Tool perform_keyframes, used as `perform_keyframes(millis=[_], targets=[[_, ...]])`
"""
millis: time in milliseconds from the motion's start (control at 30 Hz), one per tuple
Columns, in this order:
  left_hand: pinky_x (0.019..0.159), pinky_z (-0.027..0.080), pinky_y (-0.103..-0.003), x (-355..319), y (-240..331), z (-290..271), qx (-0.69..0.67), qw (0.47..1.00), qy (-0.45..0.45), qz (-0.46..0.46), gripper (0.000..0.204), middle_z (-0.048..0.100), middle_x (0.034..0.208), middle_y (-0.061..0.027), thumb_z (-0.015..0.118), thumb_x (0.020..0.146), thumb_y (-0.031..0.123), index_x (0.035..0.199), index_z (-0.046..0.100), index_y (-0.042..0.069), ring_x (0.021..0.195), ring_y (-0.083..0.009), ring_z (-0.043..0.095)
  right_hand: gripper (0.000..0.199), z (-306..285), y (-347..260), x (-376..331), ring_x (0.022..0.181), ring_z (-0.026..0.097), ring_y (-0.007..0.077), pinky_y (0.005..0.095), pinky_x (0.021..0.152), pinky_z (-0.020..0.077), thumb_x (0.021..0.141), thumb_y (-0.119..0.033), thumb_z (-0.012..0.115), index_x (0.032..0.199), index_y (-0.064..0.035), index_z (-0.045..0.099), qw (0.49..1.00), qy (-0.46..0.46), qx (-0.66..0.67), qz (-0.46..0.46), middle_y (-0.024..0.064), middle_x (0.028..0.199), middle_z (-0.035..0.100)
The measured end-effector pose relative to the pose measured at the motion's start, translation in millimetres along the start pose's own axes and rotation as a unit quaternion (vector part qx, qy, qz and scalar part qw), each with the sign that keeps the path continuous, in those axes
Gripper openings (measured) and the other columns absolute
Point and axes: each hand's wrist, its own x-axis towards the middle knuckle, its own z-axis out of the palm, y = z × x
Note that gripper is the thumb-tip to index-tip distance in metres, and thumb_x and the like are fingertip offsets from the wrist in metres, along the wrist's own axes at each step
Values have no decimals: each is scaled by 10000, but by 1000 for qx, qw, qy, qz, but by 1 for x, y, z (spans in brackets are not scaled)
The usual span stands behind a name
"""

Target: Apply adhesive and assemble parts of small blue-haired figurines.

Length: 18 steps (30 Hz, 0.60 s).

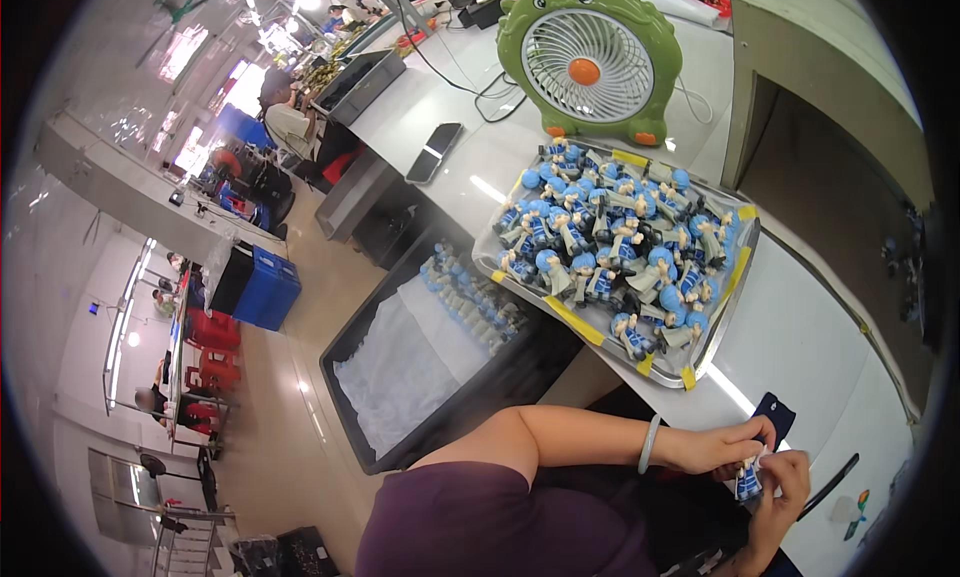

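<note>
Toward the lower right, both my hands are at one small figurine (747,484) with a blue-and-white body. My left hand (722,449), below a pale bracelet (649,445), pinches it from above. The fingers of my right hand (783,489) are bent closely around its upper part, so its head is mostly hidden. Just beyond the hands lies a dark navy pouch or cloth piece (776,415). Further up the table, a metal tray (712,362) with yellow tape on its rim holds a heap of blue-haired figurines (610,239).
A green animal-shaped fan (590,62) stands behind the tray, and a phone (434,153) lies left of it. Lower left, a black crate (365,455) holds figurines and white sheeting. A dark slim tool (830,486) lies right of my hands. A person (290,117) sits further back.
</note>
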Motion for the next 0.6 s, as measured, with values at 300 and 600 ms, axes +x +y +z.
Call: perform_keyframes(millis=[300, 600], targets=[[443, 225, -173, 8, 0, -5, -7, 998, -51, -38, 178, 302, 586, 49, 333, 898, 275, 1032, 302, 162, 482, -36, 282, 163, -6, 7, -1, 643, 447, 213, 282, 561, 337, 601, 58, 565, 733, -36, 557, 995, -29, -54, -79, 74, 681, 455], [456, 253, -176, 7, 2, -3, 58, 996, -57, -44, 188, 343, 614, 31, 345, 887, 242, 1039, 293, 145, 502, -51, 328, 491, -30, -3, 14, 700, 518, 272, 354, 655, 448, 721, -162, 684, 1156, -152, 457, 933, -189, -147, -270, 87, 928, 552]])
